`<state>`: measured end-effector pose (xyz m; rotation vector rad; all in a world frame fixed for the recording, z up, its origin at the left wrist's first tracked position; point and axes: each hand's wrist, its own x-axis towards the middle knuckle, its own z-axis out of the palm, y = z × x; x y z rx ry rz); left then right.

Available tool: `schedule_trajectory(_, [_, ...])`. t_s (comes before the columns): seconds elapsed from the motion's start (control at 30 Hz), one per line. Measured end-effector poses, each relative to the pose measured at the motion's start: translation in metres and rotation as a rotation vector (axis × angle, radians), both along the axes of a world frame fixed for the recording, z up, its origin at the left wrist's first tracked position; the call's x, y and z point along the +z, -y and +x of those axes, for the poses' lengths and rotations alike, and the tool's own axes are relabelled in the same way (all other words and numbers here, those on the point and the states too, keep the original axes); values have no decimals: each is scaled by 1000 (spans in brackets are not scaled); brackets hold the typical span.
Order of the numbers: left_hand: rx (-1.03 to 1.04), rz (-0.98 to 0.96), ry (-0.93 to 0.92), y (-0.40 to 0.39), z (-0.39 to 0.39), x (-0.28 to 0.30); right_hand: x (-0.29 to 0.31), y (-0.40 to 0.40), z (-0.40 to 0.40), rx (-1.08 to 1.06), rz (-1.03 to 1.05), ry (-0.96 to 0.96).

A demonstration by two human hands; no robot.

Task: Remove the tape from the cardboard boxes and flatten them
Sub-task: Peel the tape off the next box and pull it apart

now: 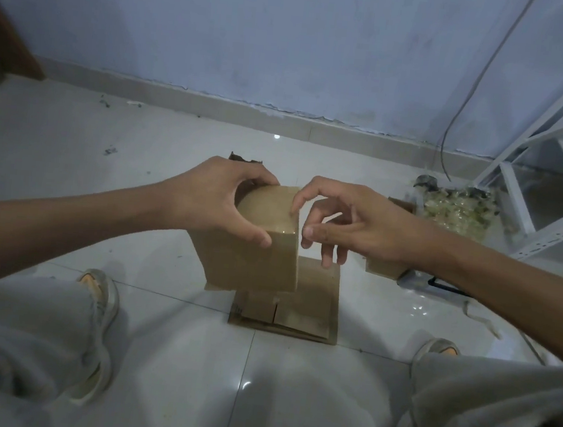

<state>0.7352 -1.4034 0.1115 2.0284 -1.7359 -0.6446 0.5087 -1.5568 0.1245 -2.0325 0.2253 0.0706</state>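
Two knees frame the floor (71,165), where flattened boxes (302,305) lie stacked, one bearing print too small to read. Above them the left hand (212,203) clamps a sealed box (256,242) from its left side, long axis roughly upright and top face tilted toward the camera. The right hand (351,227), just right of the box, has curled fingers, one fingertip (296,204) touching the top right edge, probably picking at glossy tape (280,228); beyond lies a tape heap (456,209).

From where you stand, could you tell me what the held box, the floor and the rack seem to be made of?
Box: brown cardboard, matte, with a glossy strip that looks like clear tape.
Floor: pale glazed tile, judging by the seams and light reflections.
Rack: probably white-painted metal; its angle bars are punched with holes.
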Motion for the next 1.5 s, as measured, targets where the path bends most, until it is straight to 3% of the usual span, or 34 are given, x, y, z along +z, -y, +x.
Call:
schedule_trajectory(0.13, [18,-26,210,3,-4,-2,-4,-7,3,-71,-90,41])
schedule_trajectory(0.23, [48,-37,257,3,-10,-3,-9,-10,1,-60,-329,41])
schedule_trajectory(0.37, [72,-67,324,1,-13,1,-11,-7,1,-32,-488,-11])
schedule_trajectory(0.53, [67,-91,490,0,-23,1,-9,-11,6,-89,-450,-52])
schedule_trajectory(0.67, [70,-93,588,3,-25,3,-14,-22,12,-90,-829,-36])
schedule_trajectory(0.73, [76,-102,603,4,-24,6,-14,-23,12,-82,-897,31])
schedule_trajectory(0.93, [85,-72,595,2,-19,5,-16,-21,12,-72,-1002,66])
schedule_trajectory(1.2, [61,-53,671,-2,-22,0,-15,-21,15,23,-976,2])
schedule_trajectory(1.33, [87,-48,670,2,-20,0,-16,-28,18,-10,-1042,54])
schedule_trajectory(1.5, [85,-39,642,2,-18,1,-20,-26,19,-109,-1010,-28])
